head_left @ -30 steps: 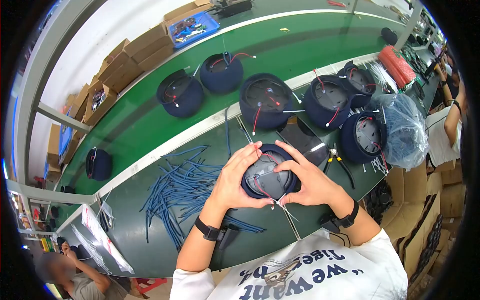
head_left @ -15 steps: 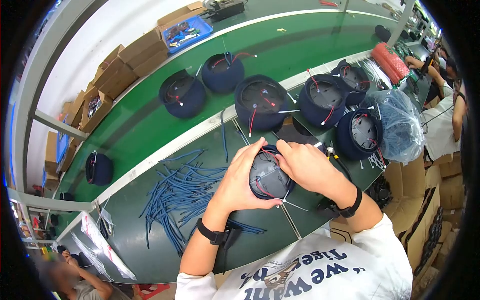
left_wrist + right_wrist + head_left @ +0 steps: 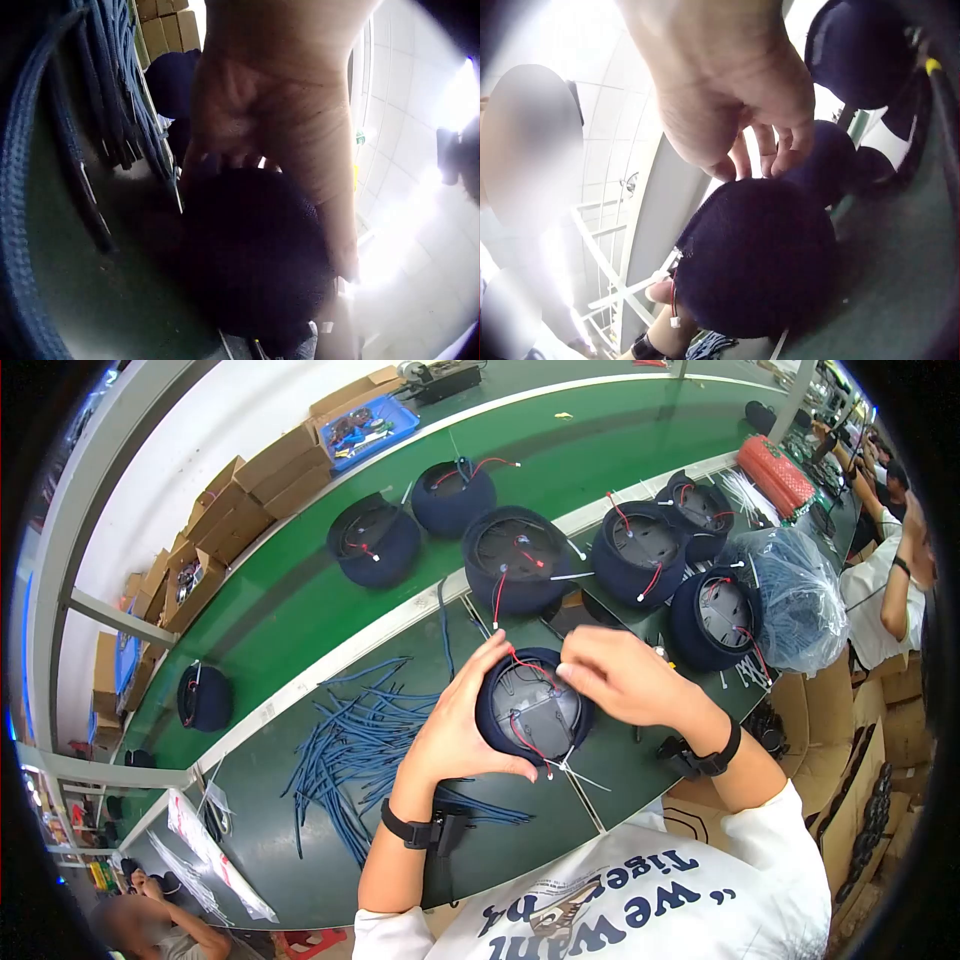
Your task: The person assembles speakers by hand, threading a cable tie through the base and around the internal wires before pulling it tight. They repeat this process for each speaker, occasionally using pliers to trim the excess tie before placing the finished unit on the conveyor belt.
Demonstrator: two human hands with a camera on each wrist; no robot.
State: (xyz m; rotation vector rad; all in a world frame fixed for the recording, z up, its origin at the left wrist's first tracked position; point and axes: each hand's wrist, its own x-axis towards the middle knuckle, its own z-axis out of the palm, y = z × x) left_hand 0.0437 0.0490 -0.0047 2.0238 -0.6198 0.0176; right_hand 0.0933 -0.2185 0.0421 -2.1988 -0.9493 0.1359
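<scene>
A round shell covered in navy fabric, with a grey plastic inside, faces up in front of me. Red wires with white connectors and a white cable tie show at its rim. My left hand holds its left side, fingers along the far side and thumb by the near rim. At the far right rim is my right hand, fingers bent, fingertips close to a red wire; I cannot tell whether they pinch it. The right wrist view has that thumb and fingertips at the shell's upper edge.
Blue cords lie piled left of the shell. Several similar navy shells stand along the back, one beside a clear plastic bag. Boxes and a blue tray line the far side. Other people sit at both sides.
The right hand has left the near side of the shell, reached into its far right, then drawn back to the rim. The left hand still holds the shell; its thumb has come off the cable tie.
</scene>
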